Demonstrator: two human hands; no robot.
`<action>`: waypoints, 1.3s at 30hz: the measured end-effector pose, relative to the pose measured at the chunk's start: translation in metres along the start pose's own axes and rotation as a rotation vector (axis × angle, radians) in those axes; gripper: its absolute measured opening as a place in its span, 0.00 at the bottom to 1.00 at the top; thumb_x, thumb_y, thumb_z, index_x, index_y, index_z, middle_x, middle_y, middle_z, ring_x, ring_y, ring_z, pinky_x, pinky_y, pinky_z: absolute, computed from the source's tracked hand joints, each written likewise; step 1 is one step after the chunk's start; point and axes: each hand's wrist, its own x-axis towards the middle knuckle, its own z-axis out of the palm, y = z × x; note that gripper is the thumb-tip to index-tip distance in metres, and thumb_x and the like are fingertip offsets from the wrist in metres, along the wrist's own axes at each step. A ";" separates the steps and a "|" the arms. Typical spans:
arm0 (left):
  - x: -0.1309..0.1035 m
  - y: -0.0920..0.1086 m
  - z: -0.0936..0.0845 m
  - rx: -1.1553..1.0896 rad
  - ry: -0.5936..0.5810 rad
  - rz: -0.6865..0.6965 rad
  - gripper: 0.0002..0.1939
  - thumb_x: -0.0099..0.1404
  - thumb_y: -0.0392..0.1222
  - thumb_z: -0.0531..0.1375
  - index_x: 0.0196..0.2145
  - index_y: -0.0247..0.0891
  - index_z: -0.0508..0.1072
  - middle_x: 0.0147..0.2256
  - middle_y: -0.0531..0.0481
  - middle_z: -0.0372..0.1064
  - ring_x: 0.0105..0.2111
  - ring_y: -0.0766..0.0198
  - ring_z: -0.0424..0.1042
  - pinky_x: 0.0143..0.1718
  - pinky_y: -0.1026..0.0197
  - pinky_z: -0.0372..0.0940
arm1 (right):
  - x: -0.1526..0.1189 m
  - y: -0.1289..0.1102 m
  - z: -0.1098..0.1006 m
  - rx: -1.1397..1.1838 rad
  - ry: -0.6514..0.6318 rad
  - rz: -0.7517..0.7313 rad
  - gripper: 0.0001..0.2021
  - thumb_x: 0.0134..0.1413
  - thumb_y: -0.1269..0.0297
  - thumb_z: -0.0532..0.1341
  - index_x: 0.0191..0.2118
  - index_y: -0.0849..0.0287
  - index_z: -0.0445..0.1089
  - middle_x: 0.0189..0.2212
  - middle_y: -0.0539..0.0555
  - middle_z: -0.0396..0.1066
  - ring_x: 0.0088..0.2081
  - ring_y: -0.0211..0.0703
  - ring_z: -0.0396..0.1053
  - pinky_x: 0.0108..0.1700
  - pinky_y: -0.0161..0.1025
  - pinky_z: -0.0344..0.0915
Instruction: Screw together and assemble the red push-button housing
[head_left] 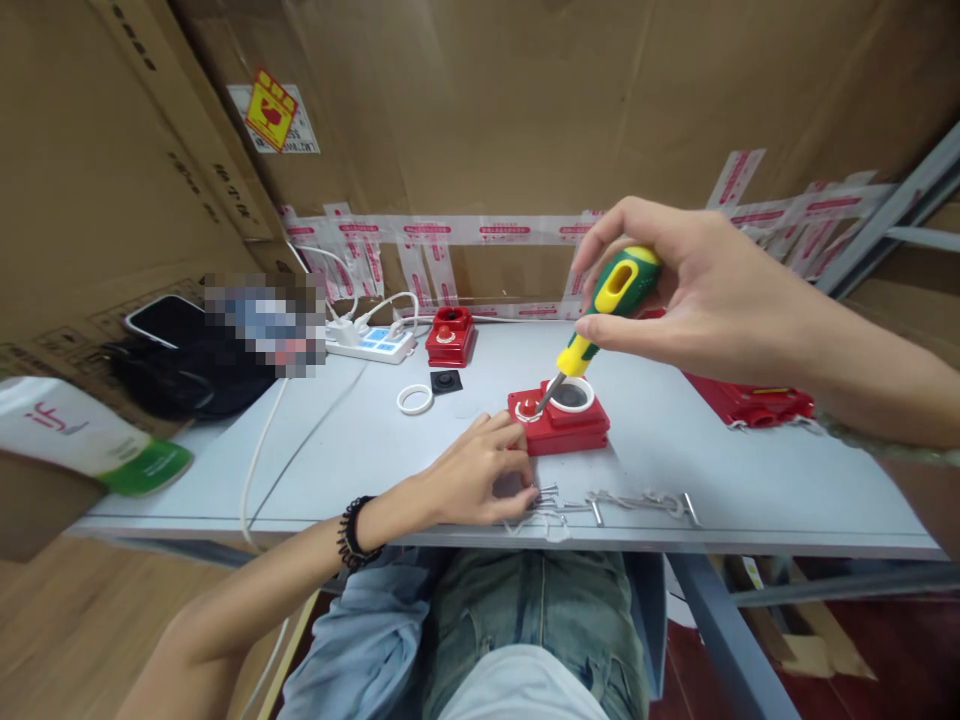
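My right hand [697, 280] is closed round the green and yellow handle of a screwdriver [613, 300]. The screwdriver tilts, its metal tip touching down beside the red dome on a red box-shaped housing [564, 438]. A white ring [572, 395] with a dark centre sits on that housing's top. My left hand [484, 470] lies at the housing's left edge. Its thumb and forefinger are pinched together beside several small screws [550, 497]; what lies between the fingertips is hidden. Right of the screws is a white cord [637, 501] with metal pins.
A second red housing [450, 337], a loose white ring [415, 399] and a black square part [447, 382] lie farther back. Another red piece [765, 403] is behind my right forearm. A power strip [371, 342], phone [165, 322] and white-green bottle [90, 435] stand left. Cardboard [480, 110] walls the back.
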 end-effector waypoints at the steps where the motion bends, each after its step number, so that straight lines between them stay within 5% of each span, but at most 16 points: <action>1: 0.000 0.001 0.001 0.019 -0.021 -0.011 0.07 0.61 0.43 0.62 0.30 0.38 0.75 0.33 0.48 0.67 0.36 0.60 0.63 0.39 0.56 0.57 | 0.000 0.002 0.000 0.008 0.010 0.010 0.13 0.46 0.64 0.68 0.38 0.54 0.66 0.27 0.47 0.66 0.27 0.37 0.63 0.27 0.37 0.59; 6: -0.002 0.002 -0.002 0.040 -0.056 -0.018 0.09 0.59 0.46 0.62 0.29 0.38 0.74 0.31 0.49 0.66 0.35 0.59 0.63 0.39 0.55 0.55 | -0.003 0.012 -0.002 0.042 0.058 0.042 0.13 0.45 0.65 0.68 0.38 0.54 0.66 0.27 0.48 0.67 0.27 0.38 0.64 0.25 0.37 0.58; 11: 0.001 -0.007 -0.016 -0.019 0.157 -0.059 0.06 0.60 0.39 0.58 0.36 0.37 0.71 0.37 0.47 0.67 0.40 0.57 0.66 0.43 0.54 0.60 | -0.004 0.028 -0.005 0.053 0.268 0.082 0.13 0.48 0.64 0.68 0.39 0.55 0.66 0.23 0.46 0.61 0.24 0.34 0.57 0.25 0.37 0.55; 14: 0.011 -0.013 -0.019 -0.049 0.218 -0.122 0.16 0.63 0.45 0.59 0.47 0.38 0.67 0.46 0.43 0.65 0.48 0.53 0.66 0.52 0.50 0.61 | -0.002 0.051 -0.001 0.047 0.485 0.064 0.10 0.51 0.62 0.66 0.36 0.53 0.65 0.27 0.49 0.60 0.27 0.37 0.57 0.30 0.39 0.57; 18: 0.030 -0.017 -0.011 -0.025 0.117 -0.202 0.37 0.59 0.56 0.64 0.60 0.38 0.56 0.58 0.35 0.58 0.57 0.44 0.62 0.57 0.40 0.59 | 0.002 0.091 0.020 0.241 0.716 0.084 0.11 0.49 0.64 0.66 0.34 0.52 0.61 0.28 0.50 0.63 0.28 0.40 0.63 0.31 0.41 0.62; 20: 0.037 -0.018 -0.005 -0.027 0.088 -0.217 0.43 0.57 0.58 0.65 0.62 0.38 0.53 0.60 0.34 0.58 0.56 0.42 0.63 0.55 0.39 0.60 | 0.001 0.105 0.030 0.397 0.637 0.156 0.11 0.51 0.64 0.63 0.38 0.51 0.59 0.27 0.49 0.63 0.24 0.40 0.65 0.28 0.42 0.64; 24: 0.040 -0.024 0.006 -0.100 0.051 -0.185 0.41 0.60 0.56 0.63 0.63 0.38 0.52 0.53 0.37 0.67 0.46 0.49 0.71 0.49 0.45 0.65 | -0.010 0.113 0.040 0.270 0.448 0.217 0.07 0.50 0.62 0.64 0.34 0.53 0.66 0.27 0.49 0.66 0.24 0.38 0.64 0.28 0.41 0.62; 27: 0.038 -0.027 0.008 -0.117 0.058 -0.158 0.38 0.62 0.53 0.63 0.63 0.39 0.52 0.55 0.37 0.66 0.48 0.50 0.70 0.50 0.47 0.65 | -0.020 0.108 0.040 0.226 0.057 0.169 0.14 0.45 0.56 0.69 0.38 0.54 0.71 0.38 0.53 0.74 0.38 0.45 0.71 0.41 0.43 0.67; 31: 0.037 -0.032 0.010 -0.141 0.071 -0.141 0.39 0.60 0.54 0.64 0.63 0.42 0.52 0.59 0.37 0.62 0.54 0.48 0.68 0.53 0.46 0.64 | -0.030 0.106 0.048 0.171 -0.400 0.109 0.36 0.33 0.50 0.73 0.53 0.55 0.69 0.53 0.57 0.71 0.54 0.52 0.68 0.58 0.49 0.62; 34: 0.037 -0.034 0.012 -0.148 0.086 -0.140 0.40 0.59 0.56 0.64 0.62 0.42 0.53 0.58 0.37 0.63 0.54 0.47 0.67 0.54 0.45 0.63 | -0.032 0.108 0.057 0.178 -0.452 0.084 0.41 0.33 0.48 0.73 0.56 0.58 0.67 0.54 0.58 0.70 0.54 0.52 0.68 0.58 0.48 0.62; 39: 0.036 -0.034 0.014 -0.111 0.092 -0.161 0.42 0.59 0.58 0.64 0.63 0.43 0.51 0.60 0.36 0.60 0.56 0.45 0.66 0.55 0.41 0.61 | -0.030 0.108 0.059 0.210 -0.451 0.043 0.31 0.39 0.50 0.71 0.51 0.56 0.72 0.47 0.55 0.75 0.48 0.50 0.71 0.52 0.45 0.65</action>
